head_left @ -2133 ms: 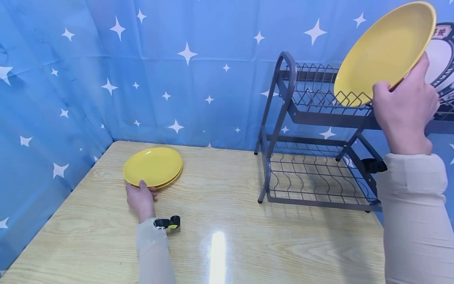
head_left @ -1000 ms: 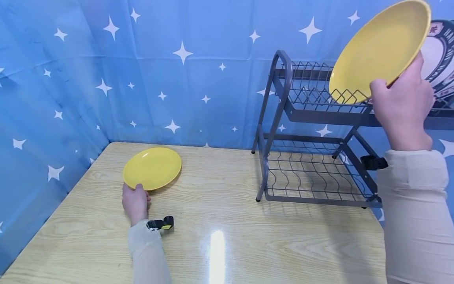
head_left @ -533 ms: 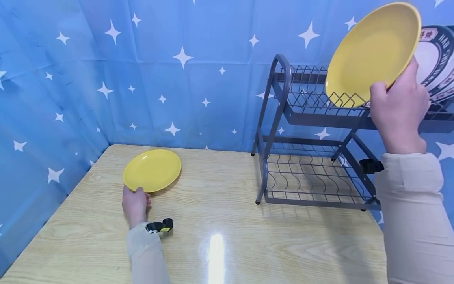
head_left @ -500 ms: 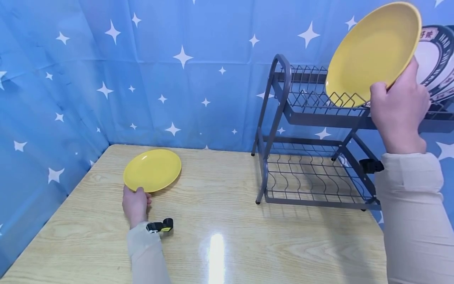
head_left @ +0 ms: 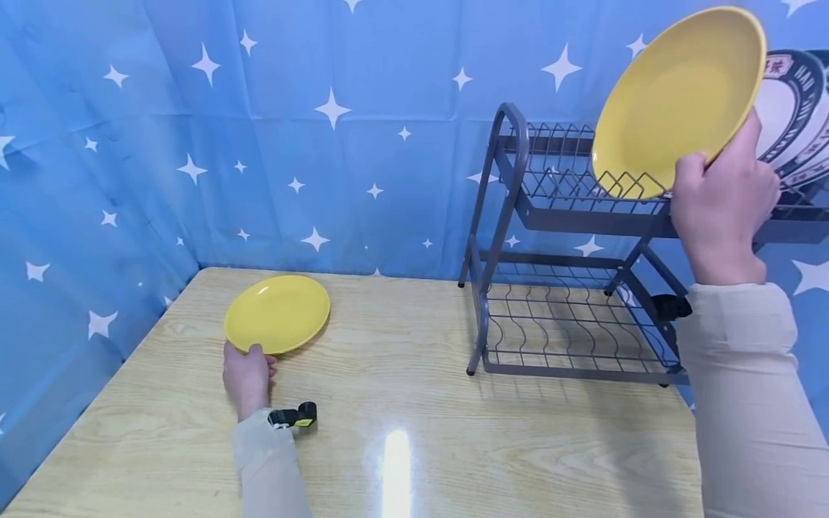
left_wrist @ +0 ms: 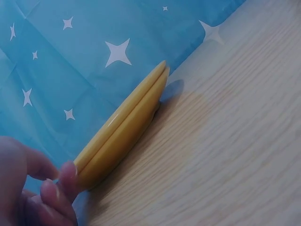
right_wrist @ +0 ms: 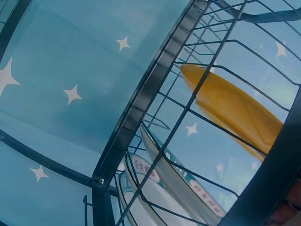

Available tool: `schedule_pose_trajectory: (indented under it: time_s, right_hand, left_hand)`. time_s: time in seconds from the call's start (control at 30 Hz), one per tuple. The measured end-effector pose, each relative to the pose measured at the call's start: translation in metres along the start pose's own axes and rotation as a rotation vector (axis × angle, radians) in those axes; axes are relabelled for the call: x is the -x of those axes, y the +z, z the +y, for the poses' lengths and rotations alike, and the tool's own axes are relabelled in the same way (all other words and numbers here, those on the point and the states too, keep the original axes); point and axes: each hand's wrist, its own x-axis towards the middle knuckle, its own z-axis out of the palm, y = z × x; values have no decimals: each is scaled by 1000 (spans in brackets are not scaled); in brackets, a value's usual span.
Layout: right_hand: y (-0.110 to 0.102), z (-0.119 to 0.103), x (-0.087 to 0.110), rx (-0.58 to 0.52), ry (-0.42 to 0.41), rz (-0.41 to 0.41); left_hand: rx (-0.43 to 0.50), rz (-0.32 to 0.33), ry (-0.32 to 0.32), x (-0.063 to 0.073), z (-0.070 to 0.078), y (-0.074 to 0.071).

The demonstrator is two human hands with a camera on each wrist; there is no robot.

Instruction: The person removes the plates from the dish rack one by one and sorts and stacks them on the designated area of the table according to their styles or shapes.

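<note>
At the back left of the table lies a stack of two yellow plates point(head_left: 277, 314), whose doubled rims show in the left wrist view. My left hand point(head_left: 247, 378) holds the near edge of the stack, thumb at the rim. A third yellow plate point(head_left: 680, 104) leans in the upper tier of a grey metal dish rack point(head_left: 583, 219). My right hand point(head_left: 725, 198) grips its lower right edge, with the fingers hidden behind it. In the right wrist view the yellow plate point(right_wrist: 235, 108) shows its underside through the wires.
Patterned white plates point(head_left: 786, 115) with dark rims stand in the upper tier right of my right hand. The rack's lower wire tier point(head_left: 576, 324) is over the wooden table point(head_left: 388, 388). A blue star-printed curtain point(head_left: 369, 144) hangs behind and at the left.
The two stacked plates, offset at first, now look lined up from above, and my left hand has shifted slightly left. The right-hand plate has moved a little left along the rack.
</note>
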Motion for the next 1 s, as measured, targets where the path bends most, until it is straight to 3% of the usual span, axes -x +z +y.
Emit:
schedule_pose_trajectory:
  time_s: [0.27,0.47,0.57,0.7,0.87,1.0]
  right_hand:
    - [0,-1,3,-70,11,106]
    - [-7,-4,7,-110,-17,181]
    - [-11,-7,9,-108,-23,209]
    - [-18,-11,12,-106,-22,231]
    - [-24,-13,15,-141,-22,247]
    - [-30,-16,20,-198,-29,249]
  left_hand:
    - [-32,59,41,1,1,-2]
    - [74,73,10,3,5,-5]
    - [148,53,-4,6,8,-6]
    - [215,32,45,12,18,-11]
    - [234,-36,101,21,33,-20]
    - [189,-86,126,27,43,-27]
